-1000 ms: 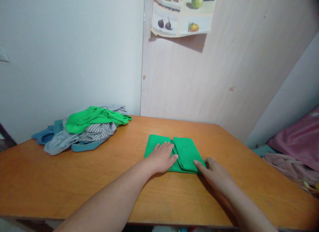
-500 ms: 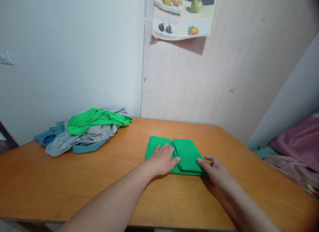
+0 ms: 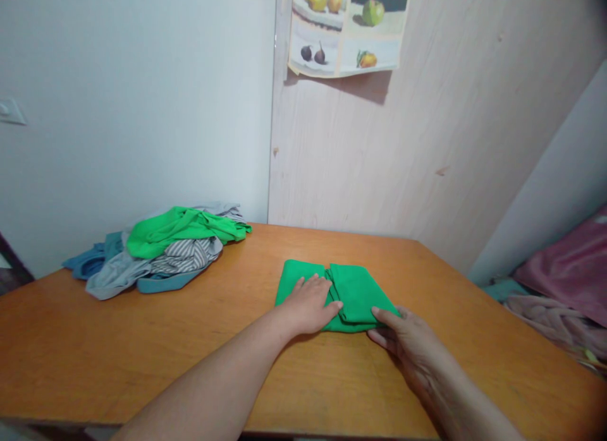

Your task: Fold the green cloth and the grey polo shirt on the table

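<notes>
A folded green cloth garment (image 3: pixel 358 292) lies on the wooden table, its two sides folded in to a seam near the middle. My left hand (image 3: pixel 310 305) rests flat on its left half, fingers spread. At the near right corner, my right hand (image 3: pixel 403 330) grips the cloth, thumb on top and fingers underneath. That corner is slightly lifted. What kind of garment it is cannot be made out.
A heap of crumpled clothes, with a bright green piece (image 3: pixel 177 229) on top and a striped one (image 3: pixel 187 254) below, lies at the table's (image 3: pixel 213 352) back left. A fruit poster (image 3: pixel 351 30) hangs on the wall. Pink fabric (image 3: pixel 564 264) is off to the right.
My right hand has slid its fingers under the near right corner and closed on it, raising it a little. The left hand has stayed in place.
</notes>
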`<state>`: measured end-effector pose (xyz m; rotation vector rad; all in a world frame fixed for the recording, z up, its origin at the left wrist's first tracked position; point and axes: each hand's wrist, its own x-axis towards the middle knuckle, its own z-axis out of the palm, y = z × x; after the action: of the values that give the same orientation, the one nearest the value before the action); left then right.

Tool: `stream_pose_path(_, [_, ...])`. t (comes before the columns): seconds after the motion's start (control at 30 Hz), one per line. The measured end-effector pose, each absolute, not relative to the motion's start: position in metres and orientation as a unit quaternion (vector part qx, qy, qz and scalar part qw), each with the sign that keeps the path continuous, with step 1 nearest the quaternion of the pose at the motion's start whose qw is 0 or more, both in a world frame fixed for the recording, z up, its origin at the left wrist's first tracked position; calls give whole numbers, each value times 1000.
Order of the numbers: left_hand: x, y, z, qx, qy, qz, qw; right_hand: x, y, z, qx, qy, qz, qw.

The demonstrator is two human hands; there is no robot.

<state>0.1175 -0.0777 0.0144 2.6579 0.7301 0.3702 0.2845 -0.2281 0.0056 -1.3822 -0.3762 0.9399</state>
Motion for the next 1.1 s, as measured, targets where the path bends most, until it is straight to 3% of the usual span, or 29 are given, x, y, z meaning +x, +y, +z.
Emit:
stream_pose_path(0.3, [115, -74, 33, 928, 213, 158, 261, 328, -216, -5, -583, -148, 310, 737])
stream_pose_path(0.57, [106, -72, 32, 960, 216, 155, 93, 302, -216, 6, -548, -174, 336, 746])
stream_pose_path(0.73, [101, -65, 32, 959, 245, 106, 96, 294, -212, 7, -554, -188, 273, 764])
stream_pose_path(1.1, [101, -61, 33, 953, 259, 81, 132, 284, -216, 4, -535, -225, 314, 752])
